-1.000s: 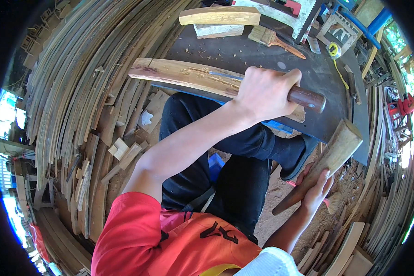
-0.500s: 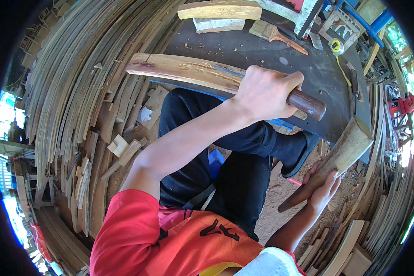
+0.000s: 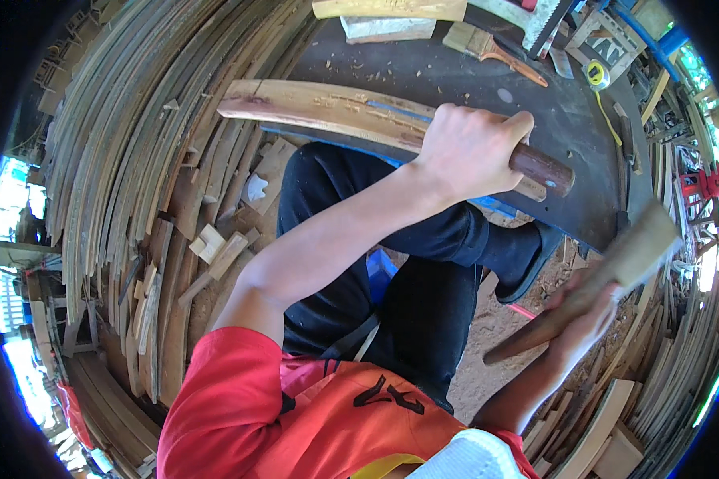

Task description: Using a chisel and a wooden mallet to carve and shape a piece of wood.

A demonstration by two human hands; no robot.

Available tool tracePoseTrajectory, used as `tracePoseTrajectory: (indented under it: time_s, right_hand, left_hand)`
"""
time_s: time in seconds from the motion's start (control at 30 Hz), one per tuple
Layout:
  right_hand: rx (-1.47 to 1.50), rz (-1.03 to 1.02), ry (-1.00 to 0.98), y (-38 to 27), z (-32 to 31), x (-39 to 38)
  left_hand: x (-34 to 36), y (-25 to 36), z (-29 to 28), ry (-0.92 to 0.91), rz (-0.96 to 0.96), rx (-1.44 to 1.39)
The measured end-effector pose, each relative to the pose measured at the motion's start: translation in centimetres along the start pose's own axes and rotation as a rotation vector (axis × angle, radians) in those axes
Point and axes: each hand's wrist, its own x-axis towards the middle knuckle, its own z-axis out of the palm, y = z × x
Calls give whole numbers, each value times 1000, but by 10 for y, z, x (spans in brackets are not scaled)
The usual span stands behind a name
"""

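Observation:
My left hand [image 3: 467, 152] is closed around a dark brown round tool handle [image 3: 545, 170]. The tool lies along a long, curved wooden plank [image 3: 327, 112] at the near edge of a dark workbench [image 3: 455, 68]; its working end is hidden under my hand. My right hand [image 3: 585, 315], low at the right, grips the shaft of a wooden mallet [image 3: 627, 259]. The mallet's head points up and right and is blurred by motion. It hangs beside the bench edge, apart from the plank.
Stacks of long curved wood slats [image 3: 128, 168] fill the left, with more at the lower right [image 3: 615, 423]. On the bench lie a brush [image 3: 491, 46], a wood block [image 3: 387, 29], a yellow tape measure [image 3: 597, 76] and a saw [image 3: 535, 14]. My black-trousered legs cover a blue seat [image 3: 380, 267] over a dirt floor [image 3: 487, 343].
My right hand has swung the mallet a little up and to the right, and it is now blurred. My left hand keeps its grip on the handle against the plank.

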Motion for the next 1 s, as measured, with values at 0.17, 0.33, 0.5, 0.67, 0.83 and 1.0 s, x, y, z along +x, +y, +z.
tracePoseTrajectory:
  time_s: [0.17,0.33,0.5,0.67,0.83,1.0]
  right_hand:
    - [254,8,55,7,-13,6]
    - [31,-29,-93,27,-8,-7]
    - [-2,-104,-137,18,-6,5]
    - [70,-122,5,-12,0,31]
    - [-170,-98,-286,-1,7,23]
    - [241,-65,-69,-27,15,38]
  left_hand:
    - [4,0,-1,43,12,-29]
    - [7,1,-8,52,32,-59]
    - [15,2,-18,-54,-80,-13]
    - [28,1,-22,-262,-174,-15]
    - [39,-4,-24,-308,-180,-29]
    - [40,-6,-22,-313,-211,-58]
